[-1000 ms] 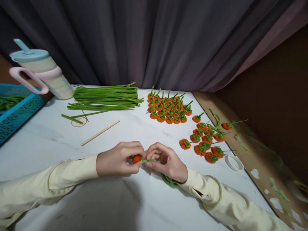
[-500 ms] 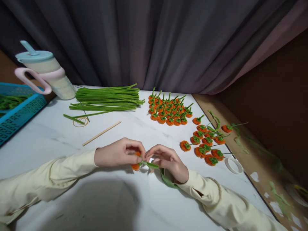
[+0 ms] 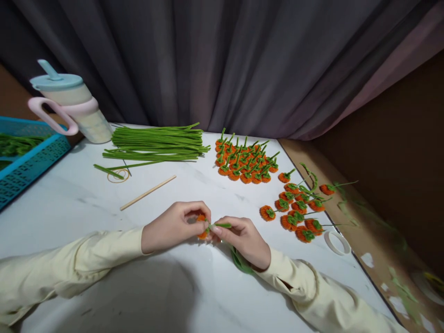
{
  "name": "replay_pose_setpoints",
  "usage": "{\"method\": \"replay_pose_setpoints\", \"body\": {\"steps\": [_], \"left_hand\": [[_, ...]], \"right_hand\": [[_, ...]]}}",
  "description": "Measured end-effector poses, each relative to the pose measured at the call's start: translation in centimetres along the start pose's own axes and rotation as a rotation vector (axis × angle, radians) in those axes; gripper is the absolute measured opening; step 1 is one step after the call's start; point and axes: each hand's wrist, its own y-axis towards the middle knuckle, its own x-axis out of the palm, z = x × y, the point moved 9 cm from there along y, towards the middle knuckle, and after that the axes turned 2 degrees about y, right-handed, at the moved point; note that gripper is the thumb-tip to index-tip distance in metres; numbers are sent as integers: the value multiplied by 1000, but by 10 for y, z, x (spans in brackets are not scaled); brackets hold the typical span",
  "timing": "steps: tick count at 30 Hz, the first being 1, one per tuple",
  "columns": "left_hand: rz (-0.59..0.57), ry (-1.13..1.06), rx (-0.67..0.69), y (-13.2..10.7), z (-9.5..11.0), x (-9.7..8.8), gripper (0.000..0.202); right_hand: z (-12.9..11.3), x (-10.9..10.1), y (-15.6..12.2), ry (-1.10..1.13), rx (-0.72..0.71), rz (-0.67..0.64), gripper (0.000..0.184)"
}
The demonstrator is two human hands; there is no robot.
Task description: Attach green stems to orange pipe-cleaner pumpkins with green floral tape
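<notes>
The white table (image 3: 69,203) is bare left of the hands. A wooden stick (image 3: 148,192) lies ahead. Green stems (image 3: 157,143) and orange pumpkins (image 3: 244,162) block the back, more pumpkins (image 3: 294,210) and a tape ring (image 3: 337,242) block the right.

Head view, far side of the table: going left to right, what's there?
Blue basket → lidded cup → bundle of green pipe cleaners → dense cluster of orange pumpkins → looser pumpkin group → tape ring.
</notes>
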Motion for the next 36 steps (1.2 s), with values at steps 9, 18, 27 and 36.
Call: {"method": "replay_pose_setpoints", "body": {"steps": [9, 18, 27, 36], "left_hand": [[45, 76, -7, -1, -2, -4, 5], [-112, -169, -217, -1, -16, 10, 14], [-192, -316, -443, -5, -35, 16, 15], [-246, -66, -248, -2, -17, 11, 19]], "right_hand": [[-1, -4, -1, -12, -90, 61, 22], [-6, 1, -5, -126, -140, 5, 18], [-48, 18, -32, -714, -771, 32, 11], [-52, 20, -36, -749, -808, 69, 11]]}}
